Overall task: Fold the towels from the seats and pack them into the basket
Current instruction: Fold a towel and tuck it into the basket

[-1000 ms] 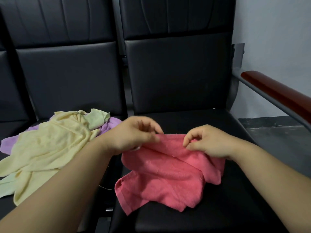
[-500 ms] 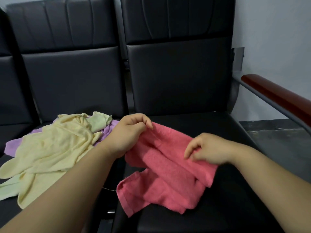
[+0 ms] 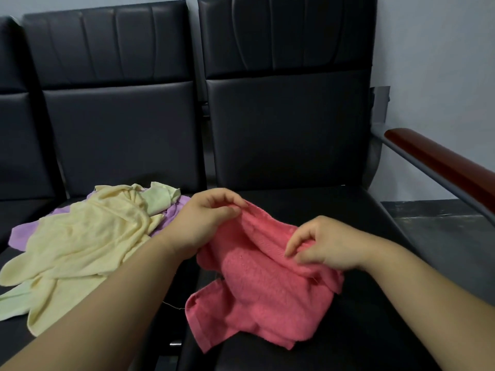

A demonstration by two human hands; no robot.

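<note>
Grip, left hand (image 3: 203,223): thumb and fingertips pinch the far upper edge of the pink towel (image 3: 262,290), holding it a little above the cushion.
Grip, right hand (image 3: 326,242): fingers curled, pinching a fold of the same towel nearer its right side.
Pink towel: unfolded and bunched, drawn into a ridge between the two hands. The rest sags onto the right seat (image 3: 348,330), with a hemmed corner lying near the seat's front-left edge.
Left seat (image 3: 10,341): black padded, bearing a loose heap of cloths.
Yellow towel (image 3: 88,242): crumpled on top of that heap, just beside the left forearm.
Purple towel (image 3: 20,236): beneath the yellow one, showing at the heap's left and back.
Pale green cloth (image 3: 160,196): folded over at the back of the heap.
Armrest (image 3: 442,162): reddish-brown on a grey frame, right of the right seat, apart from both hands.
</note>
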